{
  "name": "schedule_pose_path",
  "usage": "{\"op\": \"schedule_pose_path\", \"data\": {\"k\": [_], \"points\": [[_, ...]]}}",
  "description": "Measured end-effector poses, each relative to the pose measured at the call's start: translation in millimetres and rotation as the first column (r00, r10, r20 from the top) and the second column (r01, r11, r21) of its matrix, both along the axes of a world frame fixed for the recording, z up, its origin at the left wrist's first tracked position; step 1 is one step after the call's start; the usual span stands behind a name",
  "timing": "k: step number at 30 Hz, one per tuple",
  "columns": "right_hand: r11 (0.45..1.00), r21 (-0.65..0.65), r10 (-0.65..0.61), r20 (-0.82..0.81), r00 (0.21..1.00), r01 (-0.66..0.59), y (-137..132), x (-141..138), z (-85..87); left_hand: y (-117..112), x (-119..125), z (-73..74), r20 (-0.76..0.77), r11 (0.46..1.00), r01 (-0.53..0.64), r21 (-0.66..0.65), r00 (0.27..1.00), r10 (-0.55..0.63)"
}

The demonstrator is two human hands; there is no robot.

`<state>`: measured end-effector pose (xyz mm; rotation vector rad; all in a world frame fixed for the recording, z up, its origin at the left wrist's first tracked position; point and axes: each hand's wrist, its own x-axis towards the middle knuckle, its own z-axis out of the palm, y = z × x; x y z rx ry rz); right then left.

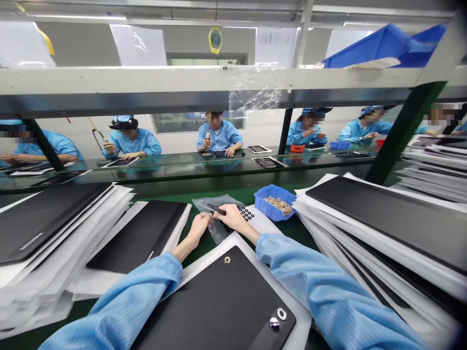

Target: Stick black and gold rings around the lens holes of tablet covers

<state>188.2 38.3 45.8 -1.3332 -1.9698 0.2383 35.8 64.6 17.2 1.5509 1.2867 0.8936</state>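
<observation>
My right hand (233, 217) grips a dark pen-like tool (216, 209), its exact kind unclear. Close beside it, the fingers of my left hand (199, 227) are pinched together, and anything between them is too small to name. Both hands are over a clear plastic bag (204, 201) and a sheet of black ring stickers (247, 214), partly hidden by my right hand. Nearer to me, below my forearms, lies a black tablet back cover (215, 296) on white sheeting. A small gold ring (227, 260) sits near its far corner; two round camera parts (278, 318) are at the near right corner.
A blue bin (272, 204) of small gold rings stands right of my hands. Stacked black panels with white sheets rise at left (47, 223) and right (386, 214). A shelf beam (146, 90) crosses overhead. Several co-workers (219, 133) sit across the bench.
</observation>
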Motion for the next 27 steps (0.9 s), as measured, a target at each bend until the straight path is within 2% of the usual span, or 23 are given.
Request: {"op": "schedule_pose_path", "data": {"k": [5,17,27], "points": [[0.999,-0.006,-0.042,0.046,0.998,0.042,0,-3,-3.2,0,-1,-1.8,0.002,0.999,0.033,0.021,0.999,-0.033],[0.995,-0.069,-0.055,0.161,0.985,0.067,2,-8,-15.3,-4,-3,-7.4,-0.031,0.989,0.113,0.096,0.993,-0.110],[0.988,-0.135,-0.067,0.100,0.993,0.080,-9,-8,-0.5,-3,-4,-10.1,-0.070,0.987,0.097,0.127,0.994,-0.089]]}}
